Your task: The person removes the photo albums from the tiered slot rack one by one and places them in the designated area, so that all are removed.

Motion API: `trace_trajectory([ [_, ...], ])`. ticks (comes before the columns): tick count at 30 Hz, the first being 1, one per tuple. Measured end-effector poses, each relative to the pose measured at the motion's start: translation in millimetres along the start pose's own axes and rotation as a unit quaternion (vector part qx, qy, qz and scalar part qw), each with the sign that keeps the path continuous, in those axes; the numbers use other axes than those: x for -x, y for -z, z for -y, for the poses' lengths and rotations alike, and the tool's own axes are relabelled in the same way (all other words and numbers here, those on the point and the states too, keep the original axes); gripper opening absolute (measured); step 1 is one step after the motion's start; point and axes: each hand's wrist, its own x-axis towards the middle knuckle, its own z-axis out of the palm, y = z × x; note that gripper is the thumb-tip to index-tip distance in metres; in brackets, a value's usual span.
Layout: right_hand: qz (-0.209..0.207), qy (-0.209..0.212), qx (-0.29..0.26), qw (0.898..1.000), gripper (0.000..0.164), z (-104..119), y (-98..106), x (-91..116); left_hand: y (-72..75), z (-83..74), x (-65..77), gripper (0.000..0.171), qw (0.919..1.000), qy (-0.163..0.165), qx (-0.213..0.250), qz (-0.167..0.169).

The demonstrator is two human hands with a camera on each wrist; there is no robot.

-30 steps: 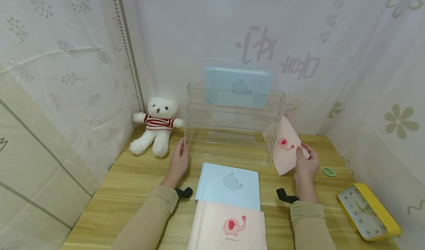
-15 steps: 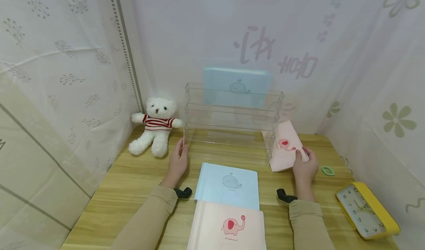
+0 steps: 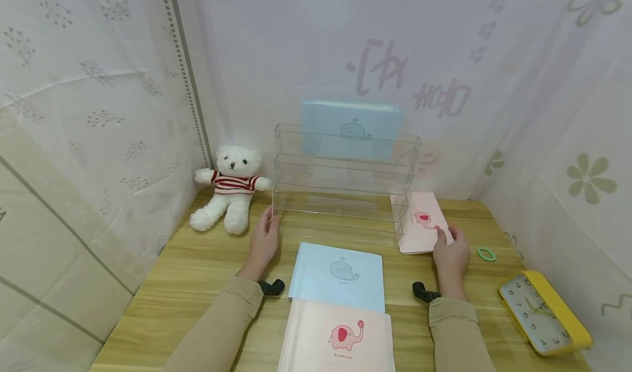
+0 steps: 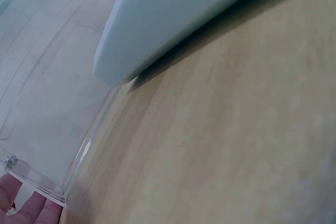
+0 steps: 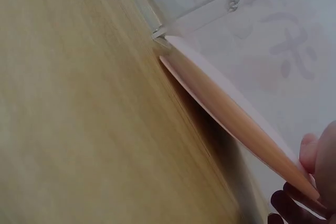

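Observation:
A clear tiered acrylic display rack (image 3: 345, 215) stands at the back of the table. My left hand (image 3: 264, 243) grips its left side panel near the bottom, fingertips at the panel's edge in the left wrist view. Beside the rack's right end, my right hand (image 3: 452, 254) pinches the edge of a pink notebook (image 3: 419, 237) with an elephant drawing. That notebook lies low over the table, partly behind the rack's clear end; its covers part slightly in the right wrist view. A blue whale notebook (image 3: 353, 114) stands in the rack's top tier.
In front of the rack lie another blue whale notebook (image 3: 316, 276) and a pink elephant notebook (image 3: 365, 347) overlapping it. A white teddy bear (image 3: 237, 182) sits at the left. A green ring (image 3: 486, 254) and a yellow clock (image 3: 558, 306) are on the right.
My right hand has lowered the pink notebook from a raised, tilted pose to lying flatter by the rack's right end. The left hand stays on the rack.

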Motion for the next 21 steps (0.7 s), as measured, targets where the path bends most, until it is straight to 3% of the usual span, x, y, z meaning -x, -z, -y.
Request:
trace_trajectory([
  [5, 0.016, 0.001, 0.025, 1.0, 0.053, -3.3, -0.8, -2.6, 0.5, -1.4, -0.2, 0.047, 1.0, 0.002, -0.004, -0.003],
  [10, 0.044, 0.019, 0.118, 0.992, 0.057, -5.8, -2.0, -5.5, 0.7, -1.5, 0.1, 0.048, 1.0, 0.004, -0.007, 0.002],
  [16, 0.102, 0.024, 0.245, 0.964, 0.065, -1.1, -1.4, -4.9, 0.7, -1.8, 0.8, 0.049, 1.0, 0.005, -0.006, 0.003],
  [21, 0.137, 0.047, 0.328, 0.934, 0.067, 6.8, 1.0, -0.8, 0.8, -0.4, 0.8, 0.049, 1.0, 0.006, -0.007, 0.004],
])
